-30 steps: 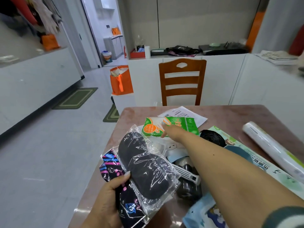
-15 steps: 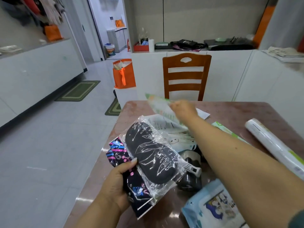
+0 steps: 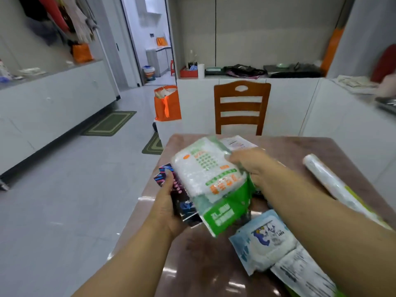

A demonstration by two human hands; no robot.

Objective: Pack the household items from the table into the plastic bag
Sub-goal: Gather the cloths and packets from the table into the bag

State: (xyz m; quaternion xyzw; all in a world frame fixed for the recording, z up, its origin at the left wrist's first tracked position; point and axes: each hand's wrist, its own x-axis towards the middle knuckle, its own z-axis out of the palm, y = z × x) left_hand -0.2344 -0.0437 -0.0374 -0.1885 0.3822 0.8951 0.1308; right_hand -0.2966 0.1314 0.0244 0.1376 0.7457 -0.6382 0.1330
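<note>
Green-and-white packet (image 3: pixel 211 181) sits clasped in your right hand (image 3: pixel 252 166), laid over the dark patterned pack (image 3: pixel 177 198) your left hand (image 3: pixel 166 207) grips above the table (image 3: pixel 310 151); wipes pack (image 3: pixel 265 241) and roll (image 3: pixel 330 183) lie near.

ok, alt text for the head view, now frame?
A person's right hand lays a green-and-white packet onto a stack held by the left hand, above a brown table. A blue wipes pack and a white roll lie on the table; a wooden chair stands behind.
</note>
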